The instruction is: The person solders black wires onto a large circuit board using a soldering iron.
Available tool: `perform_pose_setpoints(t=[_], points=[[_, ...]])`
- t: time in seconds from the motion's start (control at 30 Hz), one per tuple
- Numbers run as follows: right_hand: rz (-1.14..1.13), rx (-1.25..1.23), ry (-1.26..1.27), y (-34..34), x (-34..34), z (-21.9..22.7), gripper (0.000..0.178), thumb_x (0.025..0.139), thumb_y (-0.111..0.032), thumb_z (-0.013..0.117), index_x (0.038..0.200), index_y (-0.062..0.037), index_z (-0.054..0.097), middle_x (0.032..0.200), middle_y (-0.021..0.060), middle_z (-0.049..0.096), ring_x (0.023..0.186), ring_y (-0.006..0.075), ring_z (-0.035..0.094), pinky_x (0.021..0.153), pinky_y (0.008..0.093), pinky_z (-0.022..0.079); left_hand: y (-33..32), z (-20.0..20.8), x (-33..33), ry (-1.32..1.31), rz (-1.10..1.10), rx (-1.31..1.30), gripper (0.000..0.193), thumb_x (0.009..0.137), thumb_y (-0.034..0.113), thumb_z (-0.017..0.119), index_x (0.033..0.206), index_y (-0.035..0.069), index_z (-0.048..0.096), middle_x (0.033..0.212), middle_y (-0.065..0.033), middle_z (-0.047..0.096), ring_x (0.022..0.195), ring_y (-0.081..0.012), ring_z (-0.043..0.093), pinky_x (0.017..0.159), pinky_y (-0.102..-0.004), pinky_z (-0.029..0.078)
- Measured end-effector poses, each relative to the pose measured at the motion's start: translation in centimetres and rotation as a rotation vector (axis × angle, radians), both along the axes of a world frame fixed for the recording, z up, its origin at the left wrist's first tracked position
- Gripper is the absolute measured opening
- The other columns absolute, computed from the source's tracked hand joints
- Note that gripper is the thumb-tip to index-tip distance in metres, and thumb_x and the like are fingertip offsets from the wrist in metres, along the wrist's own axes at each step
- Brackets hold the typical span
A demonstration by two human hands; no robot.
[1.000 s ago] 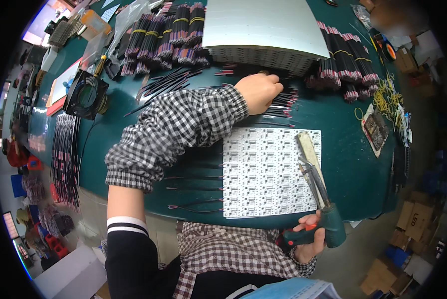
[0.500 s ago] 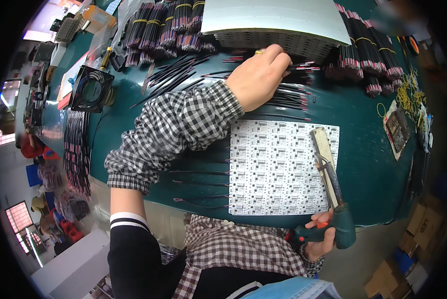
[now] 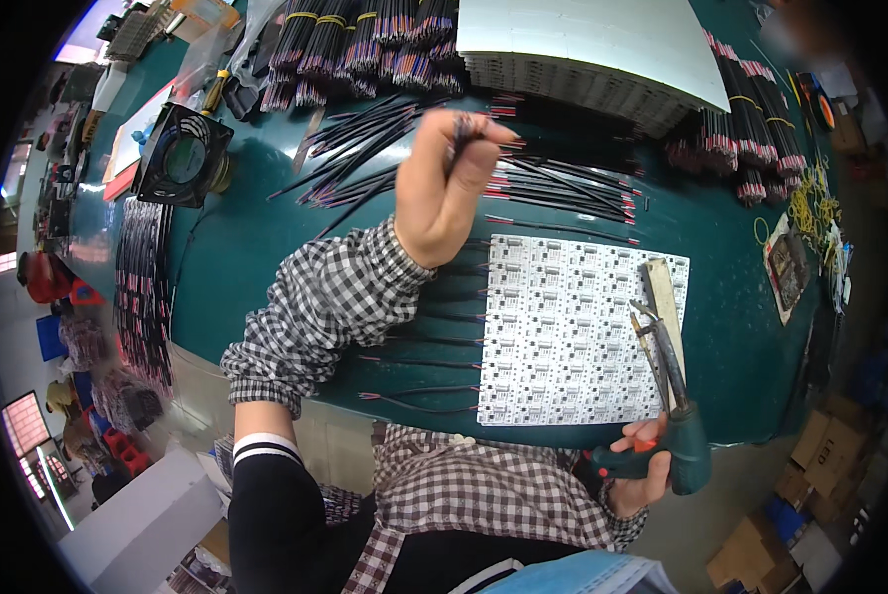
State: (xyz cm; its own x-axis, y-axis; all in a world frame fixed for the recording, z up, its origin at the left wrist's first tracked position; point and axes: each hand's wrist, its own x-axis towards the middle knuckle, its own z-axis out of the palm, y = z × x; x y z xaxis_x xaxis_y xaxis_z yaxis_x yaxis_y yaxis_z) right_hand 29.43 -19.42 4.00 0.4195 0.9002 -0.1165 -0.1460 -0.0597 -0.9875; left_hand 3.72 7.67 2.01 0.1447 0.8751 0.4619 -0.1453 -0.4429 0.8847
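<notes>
A white sheet of small circuit boards (image 3: 583,332) lies on the green tabletop, with several black wires (image 3: 424,365) reaching out from its left edge. Over the loose wires, above the sheet's top left corner, my left hand (image 3: 446,193) is raised with its fingers pinched on a dark wire (image 3: 457,139), mostly hidden and blurred. My right hand (image 3: 647,473) grips the green handle of a gun-shaped soldering iron (image 3: 686,445) with a red trigger. Its metal tip lies over the right part of the sheet, beside a pale flat bar (image 3: 665,297).
Loose black wires (image 3: 563,188) with red ends lie beyond the sheet. Banded wire bundles (image 3: 310,45) and a stack of white board sheets (image 3: 592,45) stand at the back. A black fan (image 3: 182,158) sits at left; yellow rubber bands (image 3: 815,203) lie at right.
My left hand has drawn back to the left from the loose wires, its fingers now turned up in a pinch. The right hand still holds the soldering iron; the whole view has shifted slightly.
</notes>
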Motion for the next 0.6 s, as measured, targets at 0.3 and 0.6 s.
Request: perform_pose_setpoints(t=[0.3,0.6], points=[[0.039,0.006,-0.035,0.9,-0.7,0.7,0.058,0.096,-0.037,0.051,0.128,0.0113,0.047,0.095,0.0146,0.057,0.084,0.0228,0.059,0.064,0.0265,0.055,3.1,5.2,3.7,-0.237,0.119,-0.360,0.031,0.104,0.033,0.047,0.094,0.005,0.050,0.064,0.0025,0.040,0.046,-0.0040,0.031,0.042,-0.0194,0.023],[-0.024,0.028,-0.020,0.7,-0.3,0.3,0.058,0.097,-0.035,0.051,0.130,0.0111,0.043,0.098,0.0146,0.056,0.085,0.0228,0.059,0.066,0.0269,0.055,2.5,9.3,1.0,-0.157,0.032,-0.511,0.044,0.098,0.049,0.054,0.103,0.005,0.052,0.072,0.0043,0.043,0.052,-0.0034,0.037,0.045,-0.0191,0.027]])
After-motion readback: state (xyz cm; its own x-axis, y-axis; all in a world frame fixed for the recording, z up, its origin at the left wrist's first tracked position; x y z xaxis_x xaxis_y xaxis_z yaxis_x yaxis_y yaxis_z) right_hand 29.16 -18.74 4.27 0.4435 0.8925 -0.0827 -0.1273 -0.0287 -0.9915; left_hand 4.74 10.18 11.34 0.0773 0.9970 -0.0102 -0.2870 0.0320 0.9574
